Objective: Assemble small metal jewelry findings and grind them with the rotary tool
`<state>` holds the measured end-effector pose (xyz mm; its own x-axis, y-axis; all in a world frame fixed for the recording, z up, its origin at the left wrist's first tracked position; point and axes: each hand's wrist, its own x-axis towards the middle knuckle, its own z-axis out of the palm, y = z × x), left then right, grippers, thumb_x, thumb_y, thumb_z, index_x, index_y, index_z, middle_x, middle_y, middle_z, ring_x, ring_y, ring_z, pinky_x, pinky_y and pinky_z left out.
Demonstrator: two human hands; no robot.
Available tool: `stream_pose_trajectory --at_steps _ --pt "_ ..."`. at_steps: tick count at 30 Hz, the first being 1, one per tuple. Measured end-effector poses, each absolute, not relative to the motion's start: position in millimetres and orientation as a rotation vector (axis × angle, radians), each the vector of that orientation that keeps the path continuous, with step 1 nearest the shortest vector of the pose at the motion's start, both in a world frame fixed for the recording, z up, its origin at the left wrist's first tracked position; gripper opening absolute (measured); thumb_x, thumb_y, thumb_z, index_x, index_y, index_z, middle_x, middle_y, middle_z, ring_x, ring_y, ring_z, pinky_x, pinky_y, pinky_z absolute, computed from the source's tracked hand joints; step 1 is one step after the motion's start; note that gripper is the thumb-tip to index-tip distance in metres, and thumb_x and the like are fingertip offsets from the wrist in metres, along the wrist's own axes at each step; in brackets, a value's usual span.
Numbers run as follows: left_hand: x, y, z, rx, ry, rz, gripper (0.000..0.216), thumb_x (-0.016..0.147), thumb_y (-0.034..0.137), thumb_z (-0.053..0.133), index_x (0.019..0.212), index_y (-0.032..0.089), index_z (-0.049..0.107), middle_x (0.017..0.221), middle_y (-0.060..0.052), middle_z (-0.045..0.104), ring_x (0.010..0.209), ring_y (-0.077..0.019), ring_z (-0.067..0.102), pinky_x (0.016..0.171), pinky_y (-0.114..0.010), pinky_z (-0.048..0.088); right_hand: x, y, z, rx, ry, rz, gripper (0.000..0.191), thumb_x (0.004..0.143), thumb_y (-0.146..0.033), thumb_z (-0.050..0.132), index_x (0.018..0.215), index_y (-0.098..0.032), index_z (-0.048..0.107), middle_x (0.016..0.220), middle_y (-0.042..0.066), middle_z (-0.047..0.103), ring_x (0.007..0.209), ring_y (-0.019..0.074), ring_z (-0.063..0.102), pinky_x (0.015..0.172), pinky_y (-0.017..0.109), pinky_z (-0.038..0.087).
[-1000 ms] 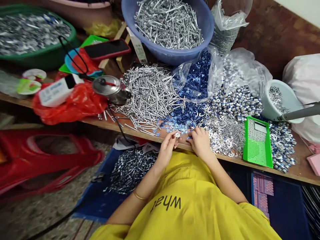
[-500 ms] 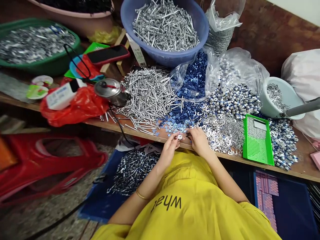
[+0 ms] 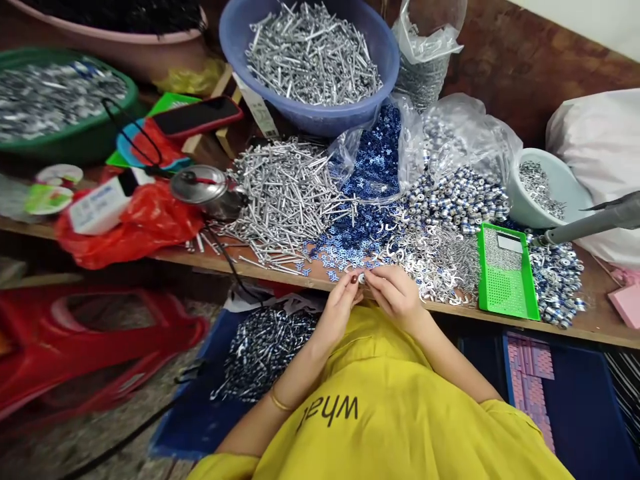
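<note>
My left hand [image 3: 340, 305] pinches a small round white-and-silver piece [image 3: 361, 278] between thumb and fingers at the table's front edge. From the other side my right hand [image 3: 397, 292] meets it, its fingertips pressed together at the piece. Whatever those right fingertips grip is too small to make out. Just beyond the hands are scattered small blue three-armed parts [image 3: 340, 255]. White crescent-shaped pieces [image 3: 433, 270] lie to the right, with blue-and-silver cylinders [image 3: 455, 200] heaped behind them. Silver metal rods [image 3: 285, 200] are piled to the left.
A blue basin [image 3: 307, 110] of metal parts stands behind. On the right are a green tray [image 3: 507, 293] and a pale bowl [image 3: 575, 180]. A metal pot [image 3: 200, 183] and red plastic bag [image 3: 160, 213] sit left. Below, a blue container [image 3: 185, 413] holds parts; a red stool [image 3: 100, 320] is beside it.
My right hand has moved left from the blue parts, and its fingertips now meet the round piece in my left hand. The whole view has shifted slightly.
</note>
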<state>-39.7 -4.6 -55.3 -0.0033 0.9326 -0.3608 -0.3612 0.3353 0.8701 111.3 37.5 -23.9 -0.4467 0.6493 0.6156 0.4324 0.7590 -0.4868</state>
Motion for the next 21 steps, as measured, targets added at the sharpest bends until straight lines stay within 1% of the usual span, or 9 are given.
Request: stream_pose_trajectory --at_steps 2,4,9,11,14,17,19,21 --pt "-41 -5 -54 0.664 1.137 1.121 0.042 0.089 0.052 0.060 0.119 0.023 0.064 0.131 -0.010 0.063 0.121 -0.0248 0.058 0.098 -0.034 0.049 113 37 -26 -0.792 -2.070 0.290 0.032 0.094 -0.015 0.052 0.124 -0.022 0.063 0.104 0.011 0.071 0.096 0.0202 0.067 0.081 0.037 0.058" --pt "-42 -4 -51 0.649 1.131 1.126 0.041 0.088 0.052 0.063 0.117 0.023 0.066 0.132 -0.010 0.062 0.123 -0.0253 0.058 0.097 -0.034 0.049 114 36 -29 -0.802 -2.056 0.281 0.032 0.095 -0.017 0.051 0.124 -0.023 0.064 0.106 0.011 0.072 0.098 0.0202 0.067 0.082 0.038 0.059" --pt "-35 -3 -41 0.551 1.066 1.105 0.044 0.083 0.051 0.069 0.112 0.018 0.067 0.119 -0.011 0.069 0.105 -0.0244 0.065 0.085 -0.033 0.053 117 30 -33 -0.815 -2.045 0.337 0.030 0.097 -0.020 0.050 0.121 -0.024 0.067 0.107 0.010 0.071 0.101 0.0200 0.067 0.083 0.037 0.059" --pt "-33 -2 -39 0.568 1.080 1.084 0.044 0.082 0.051 0.069 0.112 0.019 0.067 0.120 -0.011 0.068 0.105 -0.0243 0.065 0.085 -0.033 0.053 121 27 -29 -0.856 -1.967 0.443 0.027 0.097 -0.021 0.051 0.118 -0.024 0.068 0.107 0.010 0.070 0.101 0.0188 0.067 0.082 0.036 0.059" --pt "-31 -2 -41 0.608 1.099 1.026 0.044 0.084 0.052 0.067 0.115 0.021 0.066 0.127 -0.010 0.065 0.112 -0.0246 0.062 0.090 -0.033 0.050 129 26 -20 -0.935 -1.846 0.673 0.021 0.096 -0.023 0.056 0.113 -0.025 0.069 0.104 0.007 0.069 0.098 0.0169 0.066 0.083 0.034 0.057" --pt "-28 -1 -42 0.617 1.098 0.966 0.041 0.084 0.051 0.068 0.113 0.022 0.068 0.126 -0.009 0.064 0.114 -0.0234 0.059 0.092 -0.031 0.048 141 27 -13 -1.017 -1.872 0.771 0.017 0.094 -0.026 0.060 0.107 -0.025 0.070 0.102 0.006 0.069 0.098 0.0180 0.064 0.087 0.037 0.054" --pt "-25 -3 -41 0.589 1.064 0.895 0.038 0.082 0.049 0.070 0.109 0.021 0.069 0.120 -0.008 0.065 0.109 -0.0221 0.059 0.088 -0.030 0.048 152 27 -12 -1.024 -1.929 0.830 0.012 0.092 -0.028 0.063 0.100 -0.025 0.071 0.101 0.005 0.069 0.099 0.0192 0.063 0.090 0.040 0.052" --pt "-20 -5 -39 0.535 0.990 0.797 0.034 0.081 0.045 0.072 0.104 0.020 0.070 0.111 -0.008 0.067 0.098 -0.0196 0.060 0.079 -0.027 0.048 166 27 -13 -0.987 -1.987 0.952 0.008 0.090 -0.029 0.066 0.095 -0.025 0.071 0.101 0.004 0.069 0.101 0.0194 0.062 0.093 0.041 0.050"
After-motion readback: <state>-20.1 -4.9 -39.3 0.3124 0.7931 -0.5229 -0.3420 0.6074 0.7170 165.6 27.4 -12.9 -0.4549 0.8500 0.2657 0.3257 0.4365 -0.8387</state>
